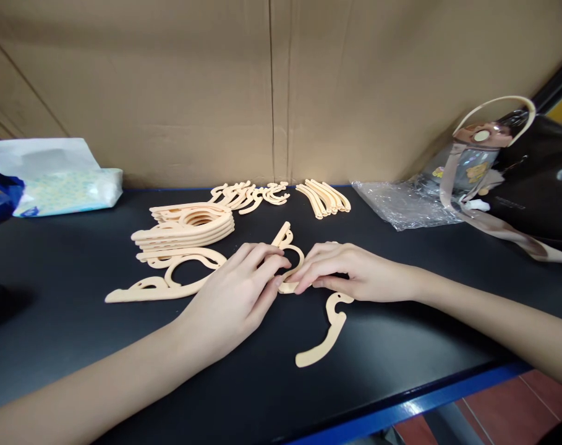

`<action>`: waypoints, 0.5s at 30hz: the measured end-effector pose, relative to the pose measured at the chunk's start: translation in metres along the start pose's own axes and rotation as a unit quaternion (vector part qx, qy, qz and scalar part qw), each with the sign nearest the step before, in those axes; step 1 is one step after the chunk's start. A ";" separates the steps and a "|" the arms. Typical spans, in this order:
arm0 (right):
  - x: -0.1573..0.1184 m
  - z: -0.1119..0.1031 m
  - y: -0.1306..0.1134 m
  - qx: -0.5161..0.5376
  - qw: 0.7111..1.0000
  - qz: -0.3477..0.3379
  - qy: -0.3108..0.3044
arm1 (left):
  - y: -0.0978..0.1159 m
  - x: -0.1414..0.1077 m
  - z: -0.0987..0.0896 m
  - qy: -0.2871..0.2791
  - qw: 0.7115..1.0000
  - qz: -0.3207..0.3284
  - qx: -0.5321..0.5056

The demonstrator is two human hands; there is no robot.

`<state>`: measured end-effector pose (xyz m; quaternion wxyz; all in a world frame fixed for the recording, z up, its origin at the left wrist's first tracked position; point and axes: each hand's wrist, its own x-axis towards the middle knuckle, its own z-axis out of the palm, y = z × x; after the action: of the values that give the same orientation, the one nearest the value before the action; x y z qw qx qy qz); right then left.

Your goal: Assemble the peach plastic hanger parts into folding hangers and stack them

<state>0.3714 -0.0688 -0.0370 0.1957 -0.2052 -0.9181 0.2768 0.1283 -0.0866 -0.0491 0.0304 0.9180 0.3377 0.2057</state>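
Note:
Between my two hands is a beige plastic folding hanger [298, 253], partly covered by fingers. My left hand [243, 281] has its fingertips closed on the left side of its ring. From the other side my right hand [350, 269] pinches its lower right part. Just below my right hand lies a loose curved hanger piece [324, 346] with a hook-like notch. Beside my left hand, a folded hanger [155, 293] rests flat, partly hidden by the hand. Behind it is a stack of similar folded hangers [192, 228].
Small hook pieces [250, 196] and several curved arm pieces [324, 198] lie at the back of the black table [243, 395]. A tissue pack [72, 185] is at left. Clear plastic bag [396, 204], water bottle [475, 161] and black bag [540, 191] are at right.

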 end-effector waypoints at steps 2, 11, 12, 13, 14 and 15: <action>0.000 -0.001 -0.001 -0.014 1.000 0.012 0.017 | -0.001 0.000 0.000 -0.001 1.000 0.005 0.004; -0.006 -0.028 -0.032 -0.092 0.982 0.145 -0.082 | -0.004 -0.003 0.000 0.009 0.999 0.005 0.045; -0.007 -0.030 -0.035 -0.093 0.975 0.169 -0.111 | -0.003 -0.003 0.000 0.009 0.999 0.002 0.049; -0.009 -0.031 -0.036 -0.094 0.970 0.183 -0.131 | -0.001 -0.003 -0.001 0.010 0.998 0.000 0.054; -0.010 -0.032 -0.037 -0.096 0.967 0.187 -0.144 | 0.000 -0.003 -0.001 0.012 0.998 -0.002 0.059; -0.011 -0.032 -0.037 -0.101 0.967 0.182 -0.150 | 0.001 -0.002 -0.002 0.016 0.998 -0.003 0.063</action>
<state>0.3864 -0.0885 0.0067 -0.0198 -0.3437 -0.9072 0.2417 0.1268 -0.0889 -0.0483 -0.0326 0.9138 0.3529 0.1982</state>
